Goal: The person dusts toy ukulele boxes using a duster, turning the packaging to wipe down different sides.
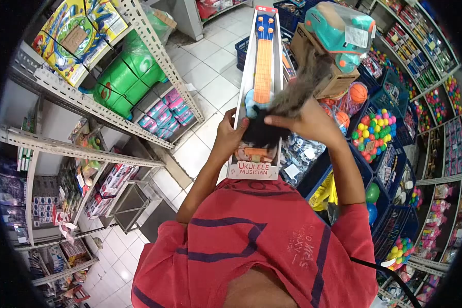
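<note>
"What are those hands doing?"

"Dusting stock, I'd say. The left hand (229,134) pinches the side of a boxed ukulele (262,77), its thumb on the front."

"And the right hand (311,123)?"

"Wrapped around a feathery duster (299,93), thumb across the dark part. I can't make out every finger; the duster is a blur (ordinary enough for something so fluffy in use)."

"Where's the box, exactly?"

"Between the hands, its neck end pointing away beyond them, the lettered strip (254,170) on the near side, by the red shirt (251,241). The dark fluff covers part of the front."

"Which step is this, then?"

"Wiping the front, I think. The next move probably calls for a steady left hold and light strokes toward whichever end hasn't been wiped."

"Plenty crowding the right side."

"Yes, a bagged toy (339,31) beyond the right hand, and colourful balls (373,134) to its right."
</note>
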A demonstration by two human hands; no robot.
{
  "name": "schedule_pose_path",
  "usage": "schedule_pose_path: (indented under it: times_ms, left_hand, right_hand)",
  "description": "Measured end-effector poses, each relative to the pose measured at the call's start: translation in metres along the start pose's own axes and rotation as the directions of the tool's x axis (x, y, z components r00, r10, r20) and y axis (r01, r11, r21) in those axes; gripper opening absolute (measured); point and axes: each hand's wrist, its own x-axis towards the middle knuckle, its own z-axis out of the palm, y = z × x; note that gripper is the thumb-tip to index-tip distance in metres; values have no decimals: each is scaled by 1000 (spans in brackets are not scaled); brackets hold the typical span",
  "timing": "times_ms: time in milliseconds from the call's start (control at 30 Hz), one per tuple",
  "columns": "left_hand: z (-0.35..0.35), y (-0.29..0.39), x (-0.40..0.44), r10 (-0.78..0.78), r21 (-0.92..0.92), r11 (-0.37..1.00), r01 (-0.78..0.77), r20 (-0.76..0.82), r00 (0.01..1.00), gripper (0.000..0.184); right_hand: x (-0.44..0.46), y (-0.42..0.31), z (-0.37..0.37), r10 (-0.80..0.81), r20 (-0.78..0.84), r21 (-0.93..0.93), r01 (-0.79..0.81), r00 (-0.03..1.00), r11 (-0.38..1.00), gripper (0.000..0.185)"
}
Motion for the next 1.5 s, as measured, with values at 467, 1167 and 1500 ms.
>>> schedule_pose_path:
  times_ms: [467,1167,1500]
  left_hand:
    - [-3,-5,1,-107,-236,967,94,-44,993,52]
    - [-23,-6,28,-145,-487,856,172,93,985,69]
    - [-27,12,36,-55,-485,869,102,110,992,59]
  right_hand:
    - [-8,-8,3,-53,185,26,49,981,998,33]
    - [17,-4,3,-93,-96,-131,80,991,988,36]
    - [7,-14,3,-272,32,-257,271,962,928,35]
